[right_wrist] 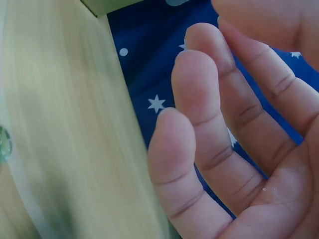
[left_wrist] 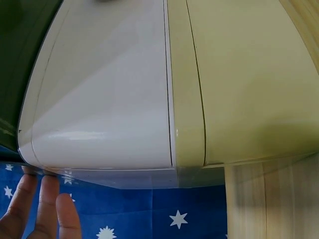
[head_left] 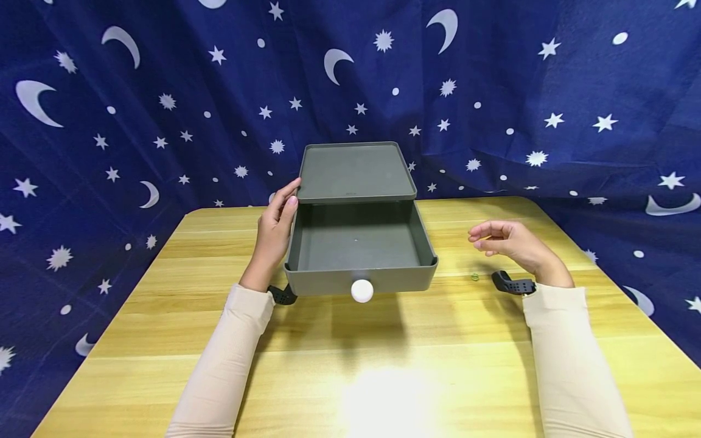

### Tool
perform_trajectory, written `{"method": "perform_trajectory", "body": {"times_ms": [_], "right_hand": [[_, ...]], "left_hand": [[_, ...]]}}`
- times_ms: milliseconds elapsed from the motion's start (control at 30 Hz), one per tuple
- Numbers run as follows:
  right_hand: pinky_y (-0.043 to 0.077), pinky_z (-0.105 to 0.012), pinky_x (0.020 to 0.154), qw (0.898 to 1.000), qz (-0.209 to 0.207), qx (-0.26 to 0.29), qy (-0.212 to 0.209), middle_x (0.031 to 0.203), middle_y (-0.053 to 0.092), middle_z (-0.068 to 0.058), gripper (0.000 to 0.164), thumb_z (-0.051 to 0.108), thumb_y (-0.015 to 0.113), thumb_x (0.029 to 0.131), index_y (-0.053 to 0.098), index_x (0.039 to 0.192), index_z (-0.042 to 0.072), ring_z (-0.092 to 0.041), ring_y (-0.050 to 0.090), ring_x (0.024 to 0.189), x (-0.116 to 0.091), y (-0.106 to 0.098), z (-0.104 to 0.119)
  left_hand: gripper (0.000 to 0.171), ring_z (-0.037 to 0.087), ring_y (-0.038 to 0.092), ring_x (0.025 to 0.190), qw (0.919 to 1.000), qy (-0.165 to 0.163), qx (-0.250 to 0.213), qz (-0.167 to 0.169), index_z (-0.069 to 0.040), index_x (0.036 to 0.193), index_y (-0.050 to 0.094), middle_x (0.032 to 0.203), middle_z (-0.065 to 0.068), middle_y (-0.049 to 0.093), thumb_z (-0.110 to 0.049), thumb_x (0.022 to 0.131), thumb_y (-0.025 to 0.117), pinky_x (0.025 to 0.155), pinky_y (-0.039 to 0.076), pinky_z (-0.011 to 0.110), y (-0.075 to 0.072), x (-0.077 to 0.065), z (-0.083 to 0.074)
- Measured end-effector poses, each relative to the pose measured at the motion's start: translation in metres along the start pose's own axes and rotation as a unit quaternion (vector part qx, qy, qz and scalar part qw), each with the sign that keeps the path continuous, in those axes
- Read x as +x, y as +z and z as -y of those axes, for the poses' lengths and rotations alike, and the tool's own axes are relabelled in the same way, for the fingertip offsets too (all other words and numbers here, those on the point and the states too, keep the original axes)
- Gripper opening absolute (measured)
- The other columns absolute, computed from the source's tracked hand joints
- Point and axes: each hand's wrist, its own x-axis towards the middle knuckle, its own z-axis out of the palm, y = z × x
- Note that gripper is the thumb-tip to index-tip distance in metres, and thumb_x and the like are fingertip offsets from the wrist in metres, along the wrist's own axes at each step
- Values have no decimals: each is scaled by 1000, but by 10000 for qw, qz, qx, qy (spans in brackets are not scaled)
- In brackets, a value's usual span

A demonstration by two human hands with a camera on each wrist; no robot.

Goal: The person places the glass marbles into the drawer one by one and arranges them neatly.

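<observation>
A grey drawer box [head_left: 358,173] stands on the table with its top drawer [head_left: 358,281] pulled out, a white round knob [head_left: 362,291] on its front. Inside, the drawer's floor is bare. My left hand [head_left: 275,231] rests against the box's left side, fingertips at the top edge. In the left wrist view its fingers [left_wrist: 47,204] touch the far edge beside the white side panel [left_wrist: 104,94]. My right hand [head_left: 509,243] hovers over the table to the right, fingers [right_wrist: 197,89] loosely bent and holding nothing. Below it lies a small green ring-like thing [head_left: 474,277].
The wooden table [head_left: 164,340] ends at a dark blue curtain [head_left: 230,79] with moons and stars. In the left wrist view, a yellow panel [left_wrist: 254,89] adjoins the white one. Each wrist wears a black camera mount [head_left: 512,283].
</observation>
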Motion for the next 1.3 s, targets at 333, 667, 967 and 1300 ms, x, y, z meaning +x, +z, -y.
{"method": "perform_trajectory", "body": {"times_ms": [333,667,967,1300], "right_hand": [[57,-29,76,9984,113,-262,491,107,76,13,21,-1,69,101,76,114,13,-6,72,96,-2,-2,-6],[55,-26,72,9960,394,-179,783,105,77,4,21,-6,67,100,71,120,-1,-10,71,93,0,-3,-16],[58,-29,72,9888,642,-395,1287,107,75,-6,30,-3,70,98,65,125,-15,-13,70,83,0,-4,-20],[58,-28,74,9841,908,-421,1469,109,75,-8,34,-2,70,97,62,126,-18,-12,68,86,0,-4,-27]], "left_hand": [[44,24,53,143,10000,-66,44,14,-3,155,58,154,17,57,-16,114,48,117,39,31,0,0,0],[43,25,52,144,10000,-71,49,8,-2,154,58,154,19,57,-15,114,48,118,40,32,0,-1,-2],[43,25,53,143,10000,-35,26,30,-3,154,58,154,18,57,-15,114,48,117,40,30,0,0,-1],[44,24,53,143,10000,-46,28,40,-3,155,57,154,18,57,-16,114,47,116,40,28,0,1,0]]}}
